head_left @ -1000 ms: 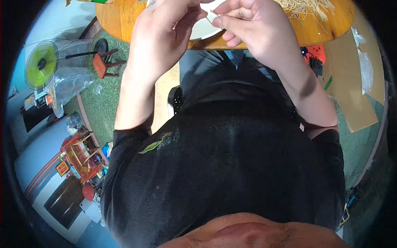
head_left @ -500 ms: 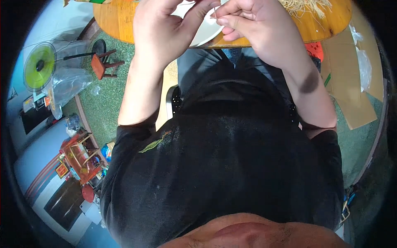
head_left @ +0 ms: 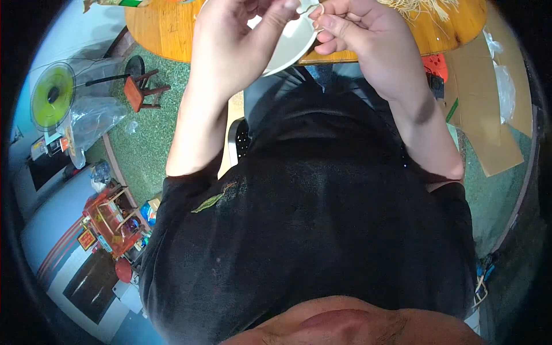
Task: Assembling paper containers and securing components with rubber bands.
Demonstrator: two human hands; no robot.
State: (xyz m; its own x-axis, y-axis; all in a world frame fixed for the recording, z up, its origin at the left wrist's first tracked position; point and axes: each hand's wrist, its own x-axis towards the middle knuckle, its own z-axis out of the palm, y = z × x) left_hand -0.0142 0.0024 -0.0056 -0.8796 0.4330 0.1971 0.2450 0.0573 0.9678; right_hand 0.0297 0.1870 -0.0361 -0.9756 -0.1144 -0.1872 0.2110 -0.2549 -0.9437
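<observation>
At the top edge of the head view both hands are raised over a white plate (head_left: 283,54) at the near edge of the wooden table. My right hand (head_left: 368,31) pinches a thin pale strand (head_left: 321,10), which curves in a small loop by the fingertips. My left hand (head_left: 236,46) is to the left of it, thumb bent in against the fingers. What it grips is cut off by the frame's edge and partly hidden by the thumb. A tangled bundle of pale strands (head_left: 422,7) lies on the table beyond my right hand.
The round wooden table (head_left: 161,34) spans the top. At left stand a small wooden stool (head_left: 135,94), a green fan (head_left: 53,95) and a cluttered red shelf (head_left: 112,221). Flattened cardboard (head_left: 489,141) with plastic lies at right. A green leaf (head_left: 208,203) clings to my black shirt.
My hands have moved slightly to the right and down, with more of the plate showing below them. The strand by the right fingertips now curves in a loop, where it was straighter before.
</observation>
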